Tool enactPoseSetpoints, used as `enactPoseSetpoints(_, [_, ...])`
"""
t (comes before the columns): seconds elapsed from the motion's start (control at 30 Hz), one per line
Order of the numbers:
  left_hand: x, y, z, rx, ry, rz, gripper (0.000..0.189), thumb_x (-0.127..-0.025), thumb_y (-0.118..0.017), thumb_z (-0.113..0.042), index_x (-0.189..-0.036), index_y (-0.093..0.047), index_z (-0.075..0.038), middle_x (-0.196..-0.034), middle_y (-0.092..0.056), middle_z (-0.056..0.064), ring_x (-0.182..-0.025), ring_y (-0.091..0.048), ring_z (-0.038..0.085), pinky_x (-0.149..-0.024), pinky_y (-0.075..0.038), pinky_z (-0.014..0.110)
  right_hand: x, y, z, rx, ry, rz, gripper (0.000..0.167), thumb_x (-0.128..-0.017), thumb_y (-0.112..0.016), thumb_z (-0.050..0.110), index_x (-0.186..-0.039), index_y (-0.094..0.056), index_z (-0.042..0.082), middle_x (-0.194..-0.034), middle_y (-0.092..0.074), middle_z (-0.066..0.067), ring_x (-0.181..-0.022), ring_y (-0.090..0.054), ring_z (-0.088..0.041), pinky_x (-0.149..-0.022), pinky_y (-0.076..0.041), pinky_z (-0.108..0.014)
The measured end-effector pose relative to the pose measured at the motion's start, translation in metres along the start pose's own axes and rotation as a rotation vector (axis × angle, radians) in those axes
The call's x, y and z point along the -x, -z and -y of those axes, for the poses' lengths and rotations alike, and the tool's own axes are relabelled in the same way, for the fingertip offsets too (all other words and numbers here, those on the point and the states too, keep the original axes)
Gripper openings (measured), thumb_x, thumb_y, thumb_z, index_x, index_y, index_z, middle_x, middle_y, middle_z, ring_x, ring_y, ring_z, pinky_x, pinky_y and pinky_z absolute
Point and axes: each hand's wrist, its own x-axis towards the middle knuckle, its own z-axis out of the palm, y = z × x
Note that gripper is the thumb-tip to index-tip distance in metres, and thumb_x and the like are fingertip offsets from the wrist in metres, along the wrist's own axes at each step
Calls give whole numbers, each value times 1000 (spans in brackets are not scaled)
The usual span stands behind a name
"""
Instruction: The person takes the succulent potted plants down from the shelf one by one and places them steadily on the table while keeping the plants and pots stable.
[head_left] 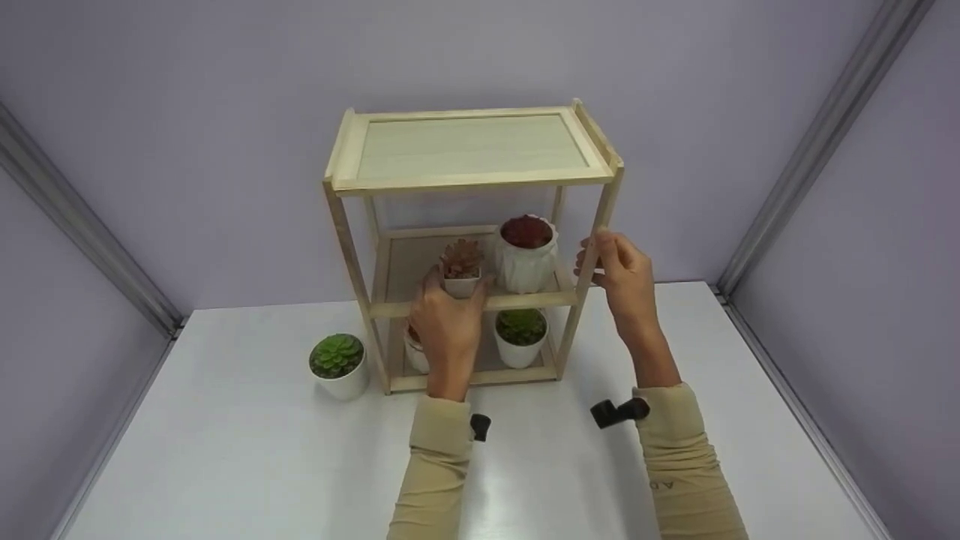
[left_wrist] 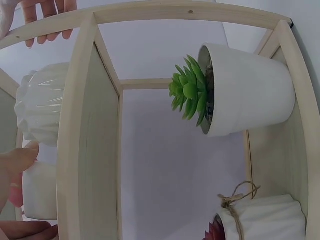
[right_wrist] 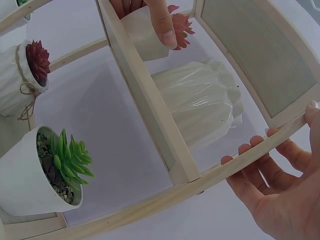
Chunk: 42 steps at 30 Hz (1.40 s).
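A pink, pointed-leaf succulent in a small plain white pot [head_left: 461, 276] is at the front edge of the wooden rack's middle shelf [head_left: 409, 262]; whether its base rests there cannot be told. The left hand [head_left: 450, 330] grips it, thumb on one side, fingers on the other. Bare shelf lies at its 9 to 12 o'clock; at 2 o'clock a ruffled white pot [head_left: 525, 266] stands close, the thumb between them. The succulent points upward, its pot upright, long axis vertical. At 3 o'clock the right hand [head_left: 628, 281] has its fingers curled around the rack's front post [head_left: 607, 202]. Below, a green succulent [head_left: 520, 341] sits at 5 o'clock and a twine-tied pot [left_wrist: 265, 217] at 7. Another green succulent [head_left: 341, 367] stands on the desk [head_left: 225, 435] at 8 o'clock, just beside the rack.
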Motion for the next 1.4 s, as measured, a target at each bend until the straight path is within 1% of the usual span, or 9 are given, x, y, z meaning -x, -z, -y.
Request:
enactPoseSetpoints(0.23, [-3, -3, -4, 27, 46, 26, 68, -84, -91, -35, -135, -67, 3, -129, -72, 24, -117, -71, 43, -101, -57, 56, -2, 0, -1, 0, -3, -4, 42, -111, -50, 44, -107, -72, 9, -95, -69, -8, -89, -72, -21, -84, -64, -33])
enactPoseSetpoints(0.37, [-4, -4, -5, 23, 50, 25, 61, -86, -88, -31, -133, -68, 2, -122, -75, 23, -108, -74, 42, -94, -59, 56, -1, 0, -2, -19, -4, -7, 41, -111, -51, 42, -107, -72, 8, -94, -69, -7, -90, -72, -23, -84, -64, -33])
enactPoseSetpoints(0.47, [-3, -5, -3, 27, 55, 19, 58, -86, -88, -29, -132, -69, 1, -118, -77, 22, -103, -76, 40, -89, -61, 55, -1, 0, -2, -25, -8, -5, 40, -111, -51, 42, -106, -72, 8, -94, -69, -7, -89, -71, -20, -86, -64, -36])
enactPoseSetpoints(0.67, [-3, -5, -3, 44, 58, 4, 55, -87, -88, -28, -131, -70, 0, -119, -77, 21, -105, -75, 40, -91, -60, 55, -1, -1, -2, -19, -7, -5, 41, -111, -51, 43, -106, -72, 8, -94, -69, -7, -89, -71, -18, -90, -64, -44])
enactPoseSetpoints(0.73, [-4, -5, -3, 46, 48, -3, 54, -87, -88, -28, -130, -71, 0, -117, -78, 21, -103, -76, 40, -89, -61, 55, -1, -1, -2, -11, -6, -6, 41, -111, -50, 43, -106, -72, 8, -94, -69, -6, -88, -71, -18, -89, -64, -43])
enactPoseSetpoints(0.9, [-5, -3, -4, 63, 18, -33, 48, -86, -88, -27, -125, -74, -2, -103, -80, 17, -82, -76, 34, -68, -60, 51, -2, -1, -3, 12, -6, -1, 42, -111, -49, 45, -108, -72, 9, -95, -69, -5, -89, -72, -20, -85, -64, -35])
enactPoseSetpoints(0.97, [-5, -1, -5, 69, 10, -41, 44, -85, -88, -25, -122, -75, -3, -97, -79, 15, -75, -74, 33, -61, -57, 50, -3, -1, -3, 10, -6, 1, 43, -111, -50, 45, -109, -72, 8, -95, -69, -5, -91, -72, -25, -84, -64, -33])
enactPoseSetpoints(1.13, [-7, 1, -8, 56, 12, -46, 45, -84, -88, -25, -122, -75, -4, -96, -79, 15, -75, -74, 34, -60, -55, 50, -3, 0, -3, 4, -5, -10, 42, -111, -50, 44, -108, -72, 8, -94, -69, -6, -95, -71, -36, -83, -64, -31])
enactPoseSetpoints(1.4, [-5, 2, -9, 19, 28, -55, 44, -85, -87, -26, -122, -75, -7, -90, -78, 14, -74, -74, 33, -58, -55, 48, -4, 0, -4, -22, 1, -6, 40, -112, -50, 40, -107, -72, 7, -93, -70, -6, -92, -71, -27, -83, -63, -32])
